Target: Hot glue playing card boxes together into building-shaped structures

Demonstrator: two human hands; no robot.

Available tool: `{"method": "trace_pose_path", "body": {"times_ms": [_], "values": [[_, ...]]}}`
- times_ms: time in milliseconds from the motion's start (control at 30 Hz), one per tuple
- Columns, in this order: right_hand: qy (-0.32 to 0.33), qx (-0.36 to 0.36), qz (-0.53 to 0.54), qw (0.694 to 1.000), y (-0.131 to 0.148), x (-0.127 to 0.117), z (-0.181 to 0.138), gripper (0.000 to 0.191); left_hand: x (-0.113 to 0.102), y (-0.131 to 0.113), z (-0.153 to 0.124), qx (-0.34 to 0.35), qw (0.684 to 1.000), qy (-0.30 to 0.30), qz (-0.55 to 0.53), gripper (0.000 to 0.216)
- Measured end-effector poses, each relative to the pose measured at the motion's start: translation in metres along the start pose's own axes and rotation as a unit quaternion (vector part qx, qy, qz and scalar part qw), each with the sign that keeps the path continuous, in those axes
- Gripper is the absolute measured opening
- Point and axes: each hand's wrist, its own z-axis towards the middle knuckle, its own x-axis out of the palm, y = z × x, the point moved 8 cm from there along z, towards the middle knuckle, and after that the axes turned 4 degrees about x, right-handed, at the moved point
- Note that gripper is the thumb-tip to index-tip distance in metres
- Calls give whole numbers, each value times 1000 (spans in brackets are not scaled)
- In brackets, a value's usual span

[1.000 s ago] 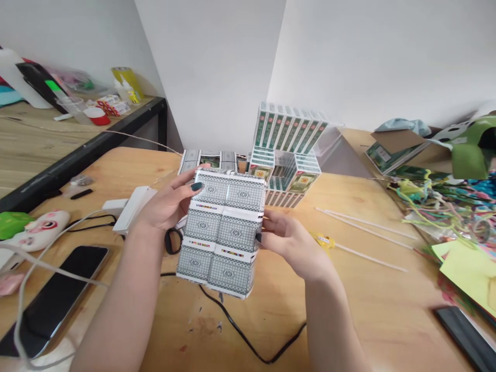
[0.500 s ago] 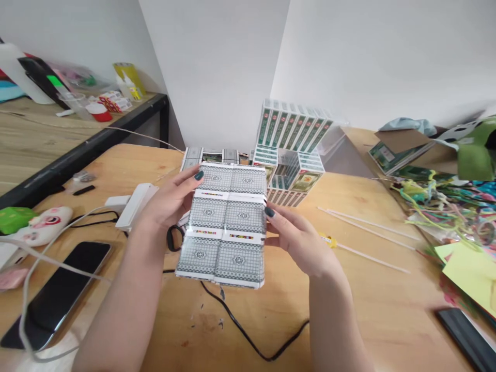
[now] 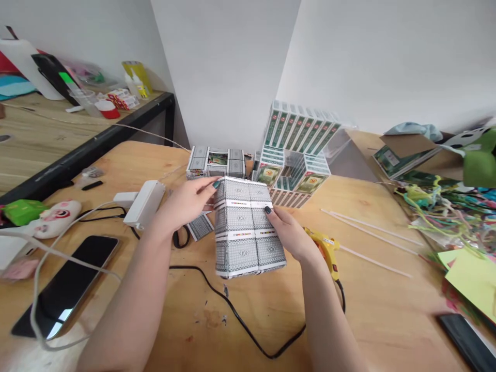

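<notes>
A box made of playing cards (image 3: 242,227), joined edge to edge with their grey patterned backs outward, is held above the table between my two hands. My left hand (image 3: 189,204) grips its upper left edge, the thumb on top. On the right side, my right hand (image 3: 289,232) holds it with the thumb pressed on the upper face; the other fingers are partly hidden. Behind it stands another playing-card structure (image 3: 198,161). A loose playing card (image 3: 201,226) lies left of the held box. Near my right wrist is a yellow hot glue gun (image 3: 328,250).
Stacked green-and-white card packs (image 3: 300,126) stand at the back. White glue sticks (image 3: 374,261) lie to the right, beside tangled colourful cords (image 3: 445,206). A black cable (image 3: 248,328) crosses the front. On the left are a phone (image 3: 70,284) and a white power strip (image 3: 144,204).
The box has moved right and turned in my hands, so its left side now shows. The loose card and more of the glue gun have come into view.
</notes>
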Motion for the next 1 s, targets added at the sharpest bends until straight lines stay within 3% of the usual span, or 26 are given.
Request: {"method": "trace_pose_path", "body": {"times_ms": [100, 200, 333, 500, 633, 767, 867, 1000], "values": [[-16, 0, -86, 996, -6, -4, 4, 24, 9, 15, 7, -16, 999, 34, 17, 33], [-47, 1, -105, 993, -9, -10, 7, 24, 12, 26, 13, -11, 996, 47, 78, 33], [-138, 40, -56, 988, -9, -35, 0, 23, -5, 24, 16, 15, 989, -16, 144, 17], [-201, 63, 65, 975, -18, -74, -28, 19, -21, 3, 9, 50, 993, -92, 58, 9], [-303, 51, 84, 948, -48, -110, -64, 27, -19, -1, 7, 35, 995, -95, 27, 14], [-422, 71, -21, 903, -88, -134, -107, 38, -15, 0, 9, 41, 996, -81, -9, 21], [-438, 87, -173, 878, -110, -132, -126, 36, -15, 1, 10, 39, 996, -82, -24, 19], [-438, -26, -268, 858, -119, -114, -137, 39, -17, -3, 9, 51, 994, -95, -27, 17]]}}
